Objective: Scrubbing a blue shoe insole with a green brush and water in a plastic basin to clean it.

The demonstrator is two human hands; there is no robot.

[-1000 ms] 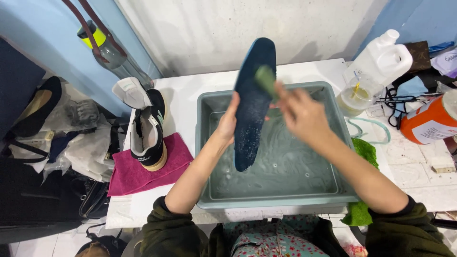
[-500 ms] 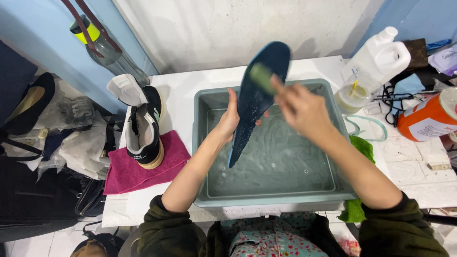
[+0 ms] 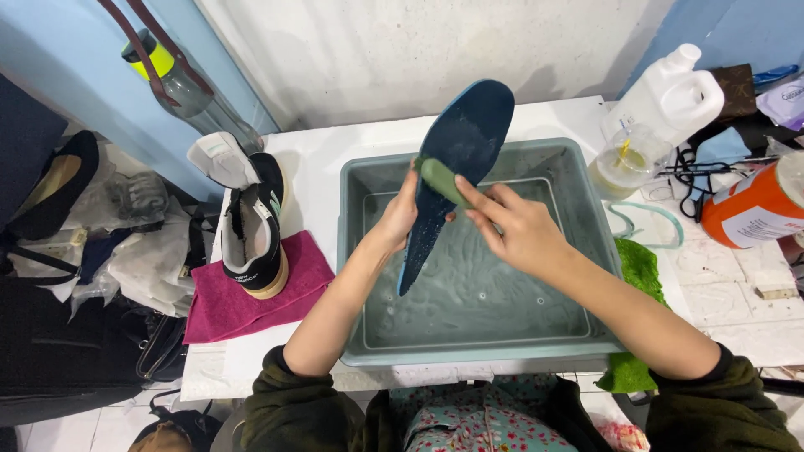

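My left hand grips a dark blue shoe insole by its edge and holds it tilted above a grey-green tub of soapy water. My right hand holds a green brush pressed against the middle of the insole. The insole's lower tip points down towards the water, its broad end up to the right.
A black and white sneaker lies on a magenta cloth left of the tub. A white jug, a clear cup and an orange bottle stand at the right. A green cloth lies by the tub's right rim.
The insole has tilted over to the right and sits lower. My right hand with the brush has moved down along the insole towards its middle.
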